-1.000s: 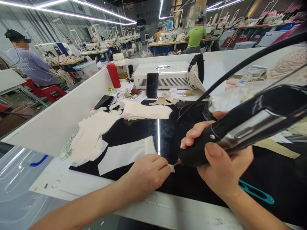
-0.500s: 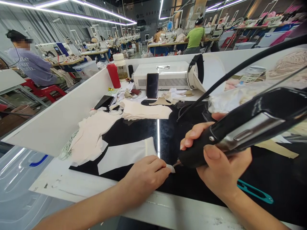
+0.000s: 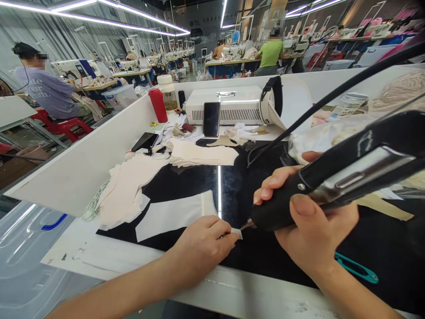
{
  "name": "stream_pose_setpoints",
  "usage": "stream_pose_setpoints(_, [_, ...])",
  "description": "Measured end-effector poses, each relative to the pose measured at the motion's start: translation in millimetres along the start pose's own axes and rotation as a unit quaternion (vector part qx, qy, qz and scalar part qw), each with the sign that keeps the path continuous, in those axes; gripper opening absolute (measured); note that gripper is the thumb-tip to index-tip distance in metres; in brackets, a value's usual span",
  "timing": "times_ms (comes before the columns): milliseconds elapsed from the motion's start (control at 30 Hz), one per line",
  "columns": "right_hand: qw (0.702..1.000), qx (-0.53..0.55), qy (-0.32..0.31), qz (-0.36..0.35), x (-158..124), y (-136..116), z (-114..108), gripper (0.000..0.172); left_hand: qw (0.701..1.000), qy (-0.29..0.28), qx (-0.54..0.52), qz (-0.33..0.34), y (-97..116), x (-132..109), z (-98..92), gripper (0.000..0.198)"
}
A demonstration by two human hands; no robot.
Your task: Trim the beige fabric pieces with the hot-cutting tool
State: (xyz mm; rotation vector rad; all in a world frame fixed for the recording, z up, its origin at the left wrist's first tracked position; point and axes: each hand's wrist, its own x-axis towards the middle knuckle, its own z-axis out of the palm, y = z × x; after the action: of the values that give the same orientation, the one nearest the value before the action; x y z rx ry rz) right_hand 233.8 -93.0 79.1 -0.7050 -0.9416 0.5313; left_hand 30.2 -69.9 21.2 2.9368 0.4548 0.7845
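Observation:
A white fabric piece (image 3: 172, 215) with a cream strip near its right end lies on the black work surface (image 3: 186, 179). My left hand (image 3: 206, 243) has its fingers pinched at the piece's lower right, and a small pale tip (image 3: 238, 233) sticks out beyond them. My right hand (image 3: 312, 221) is wrapped round a thick black handheld tool (image 3: 348, 177) with a silver panel. The tool's thin metal tip (image 3: 248, 223) points left, close to the pale tip. Whether they touch is hard to tell.
Stacks of cream fabric pieces (image 3: 124, 188) lie at the left and back (image 3: 202, 153). A phone (image 3: 211, 119) leans on a white vented box (image 3: 226, 104). A black cable (image 3: 318, 102) runs from the upper right. A teal tool (image 3: 357, 268) lies lower right. People sit beyond the partition.
My right hand and the black tool have moved slightly right. My left hand has shifted a little right, still pinched, while the white piece stays nearly in place.

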Motion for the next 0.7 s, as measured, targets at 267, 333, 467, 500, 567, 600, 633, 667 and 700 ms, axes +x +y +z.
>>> stream_pose_setpoints(267, [0.999,-0.024,-0.026,-0.023,-2.5,2.5,2.7,0.047,1.000,0.010,-0.006,-0.009,2.9,1.1,-0.7,0.022])
stream_pose_setpoints(333, [0.999,-0.022,-0.025,-0.021,-2.9,2.2,2.4,0.047,1.000,0.006,-0.010,-0.019,3.9,1.0,-3.1,0.019])
stream_pose_setpoints(467, [0.999,-0.012,-0.036,-0.026,-3.4,2.1,0.9,0.043,0.999,-0.009,-0.008,-0.052,4.5,1.7,-7.9,0.014])
stream_pose_setpoints(500, [0.999,-0.011,-0.036,-0.027,-3.4,2.4,0.5,0.044,0.998,-0.010,-0.008,-0.060,4.2,1.7,-8.6,0.014])
stream_pose_setpoints(567, [0.999,-0.014,-0.034,-0.025,-3.5,3.3,-0.2,0.045,0.997,-0.008,-0.011,-0.074,3.4,0.9,-9.6,0.016])
stream_pose_setpoints(600, [0.999,-0.016,-0.032,-0.025,-3.5,3.8,-0.5,0.046,0.997,-0.008,-0.015,-0.080,3.0,0.1,-10.0,0.017])
stream_pose_setpoints(633, [0.999,-0.017,-0.032,-0.026,-3.3,4.2,-0.6,0.045,0.996,-0.008,-0.021,-0.084,2.6,-1.0,-10.4,0.018])
stream_pose_setpoints(667, [0.999,-0.018,-0.032,-0.027,-3.2,4.6,-0.6,0.045,0.996,-0.008,-0.028,-0.087,2.4,-2.2,-10.9,0.019])
stream_pose_setpoints(700, [0.999,-0.017,-0.032,-0.029,-3.0,4.9,-0.5,0.045,0.995,-0.008,-0.034,-0.089,2.4,-3.6,-11.5,0.020])
